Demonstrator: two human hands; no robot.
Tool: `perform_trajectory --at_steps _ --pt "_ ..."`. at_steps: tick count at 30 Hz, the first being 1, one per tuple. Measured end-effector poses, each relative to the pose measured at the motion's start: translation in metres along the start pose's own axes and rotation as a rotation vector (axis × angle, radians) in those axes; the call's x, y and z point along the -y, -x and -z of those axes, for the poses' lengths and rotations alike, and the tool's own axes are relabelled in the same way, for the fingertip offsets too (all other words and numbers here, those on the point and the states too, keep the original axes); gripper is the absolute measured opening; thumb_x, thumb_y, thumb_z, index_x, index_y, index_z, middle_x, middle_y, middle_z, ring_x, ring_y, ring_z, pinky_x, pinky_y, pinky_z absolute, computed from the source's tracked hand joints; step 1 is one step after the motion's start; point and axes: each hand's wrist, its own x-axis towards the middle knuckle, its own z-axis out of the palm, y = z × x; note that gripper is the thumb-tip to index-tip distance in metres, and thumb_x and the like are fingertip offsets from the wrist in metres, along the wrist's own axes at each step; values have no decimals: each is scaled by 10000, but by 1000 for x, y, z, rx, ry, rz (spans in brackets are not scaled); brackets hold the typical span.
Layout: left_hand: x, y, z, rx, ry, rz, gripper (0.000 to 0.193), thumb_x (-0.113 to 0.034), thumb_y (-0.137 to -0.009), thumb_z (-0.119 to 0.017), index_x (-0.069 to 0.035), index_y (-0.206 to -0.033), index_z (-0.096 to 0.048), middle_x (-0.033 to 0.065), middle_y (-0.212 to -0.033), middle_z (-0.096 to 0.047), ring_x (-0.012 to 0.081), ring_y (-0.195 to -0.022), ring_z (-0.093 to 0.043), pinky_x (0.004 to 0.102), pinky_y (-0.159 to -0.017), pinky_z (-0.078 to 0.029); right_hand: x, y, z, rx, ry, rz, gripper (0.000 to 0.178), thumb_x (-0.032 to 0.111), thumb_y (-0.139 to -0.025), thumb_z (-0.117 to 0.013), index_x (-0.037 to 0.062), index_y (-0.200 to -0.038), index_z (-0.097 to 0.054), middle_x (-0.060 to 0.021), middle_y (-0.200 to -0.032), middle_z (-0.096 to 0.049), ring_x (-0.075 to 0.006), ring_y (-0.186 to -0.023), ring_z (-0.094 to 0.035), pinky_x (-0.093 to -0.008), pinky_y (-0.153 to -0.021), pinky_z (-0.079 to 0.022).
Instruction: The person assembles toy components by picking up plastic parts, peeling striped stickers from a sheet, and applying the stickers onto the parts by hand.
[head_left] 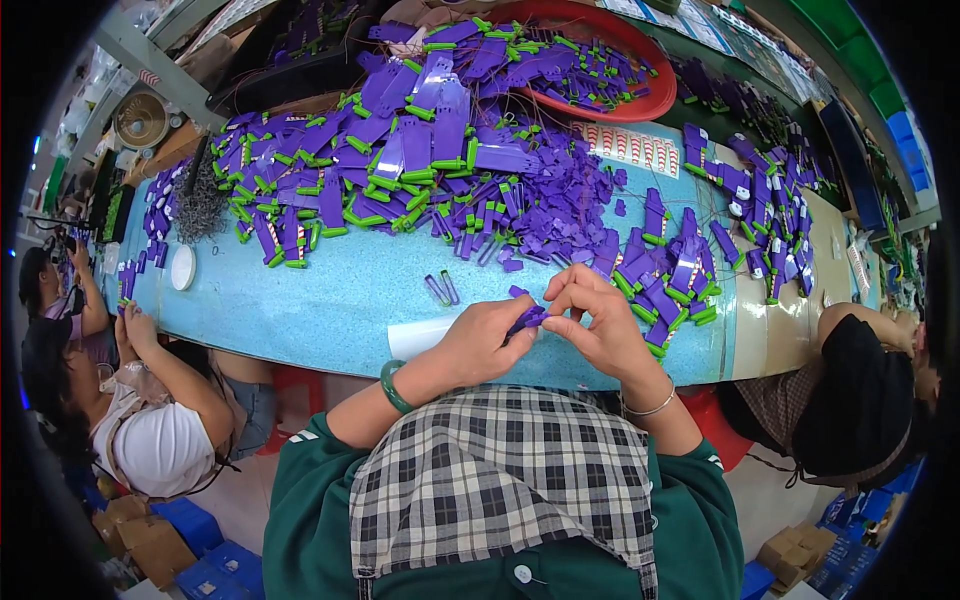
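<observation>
Close to the table's front edge, a small purple plastic part [531, 319] is held between my hands. My left hand [482, 335] is closed round it, thumb and fingers pinching. At its right end the fingertips of my right hand [606, 325] are pinched together on or beside the part; the exact contact is too small to make out. Beyond my left hand lie a few loose purple pieces with green edges [442, 288]. A white cylinder [418, 337] rests by my left wrist. Small flat purple pieces [565, 190] are heaped just beyond both hands.
A large pile of purple parts with green ends [400, 150] covers the table's far side, with a red basin [640, 95] behind. More parts [680, 265] lie right. A white round lid [184, 267] and grey wire bundle [200, 195] stand left. People sit on both sides.
</observation>
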Motion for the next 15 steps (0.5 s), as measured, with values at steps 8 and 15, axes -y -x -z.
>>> perform_trajectory --at_steps 8,15 --pt "3 1 -3 26 -6 -69 211 -198 -824 -548 -1 -852 -480 179 -666 -535 374 -617 -542 451 -557 -400 2 0 2 44 90 61 145 32 -710 -705 39 -733 -562 -54 -892 -562 -149 -723 -537 -251 -556 -429" --pt "1 0 -2 11 -93 -61 193 -192 -849 -525 -1 -854 -496 190 -694 -564 382 -641 -558 465 -565 -414 2 2 -6 -71 126 40 163 46 -699 -714 27 -753 -562 -64 -845 -562 -174 -707 -558 -275 -551 -433"
